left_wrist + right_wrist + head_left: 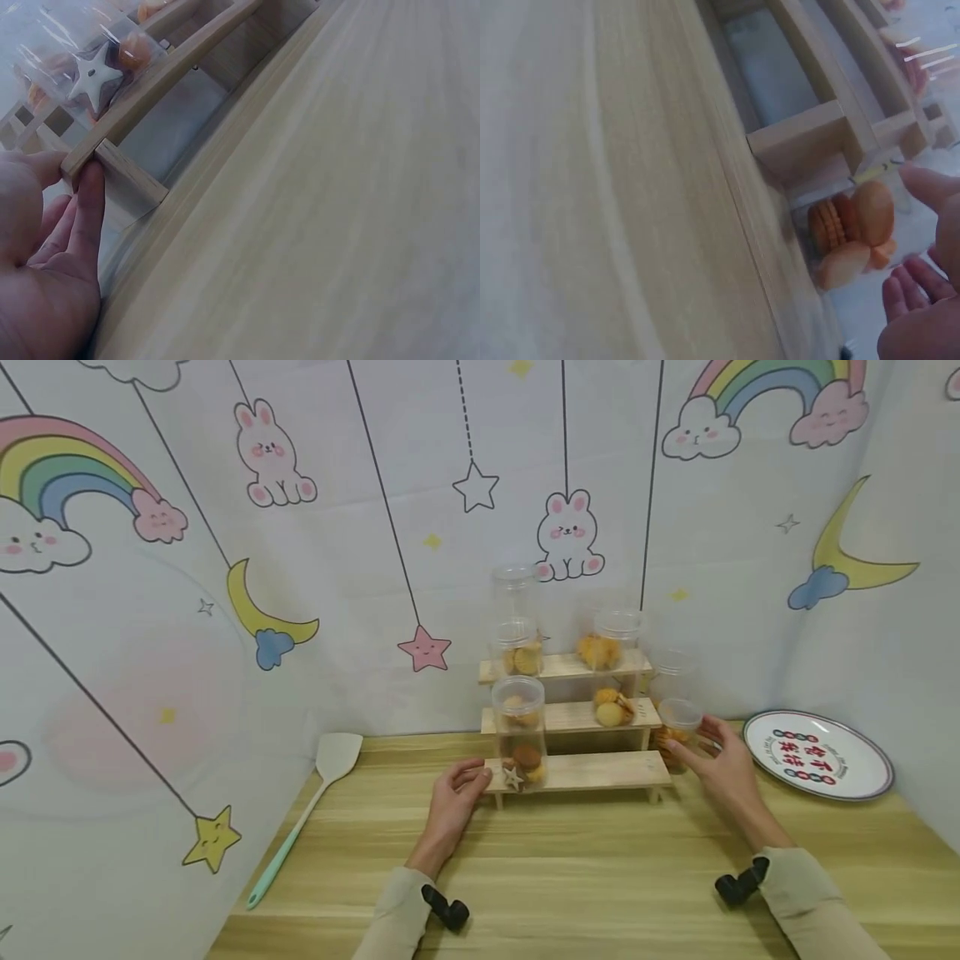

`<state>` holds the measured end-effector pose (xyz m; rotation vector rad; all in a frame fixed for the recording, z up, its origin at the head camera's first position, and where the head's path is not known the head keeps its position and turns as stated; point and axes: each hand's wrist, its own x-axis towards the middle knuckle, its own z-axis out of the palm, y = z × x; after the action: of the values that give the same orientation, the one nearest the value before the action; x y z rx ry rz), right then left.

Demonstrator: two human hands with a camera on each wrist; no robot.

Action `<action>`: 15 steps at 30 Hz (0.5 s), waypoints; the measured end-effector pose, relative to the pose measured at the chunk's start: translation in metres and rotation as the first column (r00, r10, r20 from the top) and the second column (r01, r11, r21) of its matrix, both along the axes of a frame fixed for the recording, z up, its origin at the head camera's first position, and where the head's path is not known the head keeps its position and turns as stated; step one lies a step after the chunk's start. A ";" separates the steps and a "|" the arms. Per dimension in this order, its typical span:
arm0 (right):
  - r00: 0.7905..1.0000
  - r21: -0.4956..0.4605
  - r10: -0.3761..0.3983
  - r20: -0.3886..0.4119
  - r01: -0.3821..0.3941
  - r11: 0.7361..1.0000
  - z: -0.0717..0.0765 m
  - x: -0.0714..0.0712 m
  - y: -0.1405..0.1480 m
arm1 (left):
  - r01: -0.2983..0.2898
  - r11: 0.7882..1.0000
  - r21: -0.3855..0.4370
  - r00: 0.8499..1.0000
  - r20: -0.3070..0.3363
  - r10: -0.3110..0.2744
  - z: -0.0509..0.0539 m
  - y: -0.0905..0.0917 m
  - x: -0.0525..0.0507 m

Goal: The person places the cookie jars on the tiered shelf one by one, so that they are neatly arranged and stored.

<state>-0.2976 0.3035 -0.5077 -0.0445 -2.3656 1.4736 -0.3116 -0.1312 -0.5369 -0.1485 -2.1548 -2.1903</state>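
A tiered wooden rack (pixel 600 770) stands near the wall, bearing clear lidded jars of cookies. My left hand (pixel 452 802) pinches the left end of its lowest shelf between thumb and fingers, close to the leg in the left wrist view. On that shelf stands a clear jar (pixel 520 735) with a star-shaped piece (pixel 95 79) at its front. My right hand (pixel 720 760) holds a clear jar (pixel 678 714) beside the rack's right end, thumb in front and fingers behind. Orange-brown cookies (pixel 855 232) show in its bottom, which is at the tabletop.
Behind the held jar rises another clear jar (pixel 672 667). Further jars stand on the upper shelves, including a cookie jar (pixel 615 647) at the right. A white plate (pixel 843 739) with red lettering leans at right. A spatula (pixel 315 802) with a green handle lies left on the wooden table (pixel 570 877).
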 end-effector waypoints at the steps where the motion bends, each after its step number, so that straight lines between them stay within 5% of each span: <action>1: 1.000 0.002 0.006 0.004 -0.006 1.000 -0.001 -0.001 0.001 | 0.002 1.000 0.000 1.000 0.002 -0.002 0.000 0.001 0.000; 7: 0.999 0.027 0.039 0.028 -0.040 0.999 -0.008 -0.001 0.002 | -0.002 1.000 0.001 1.000 0.016 0.002 -0.002 0.001 0.001; 15: 1.000 0.063 -0.011 0.008 0.010 0.998 -0.007 -0.002 -0.002 | 0.005 1.000 0.013 1.000 0.014 -0.005 -0.001 0.000 0.000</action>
<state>-0.2997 0.3012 -0.5150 -0.0472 -2.4132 1.3961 -0.3113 -0.1311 -0.5376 -0.1387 -2.1486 -2.2142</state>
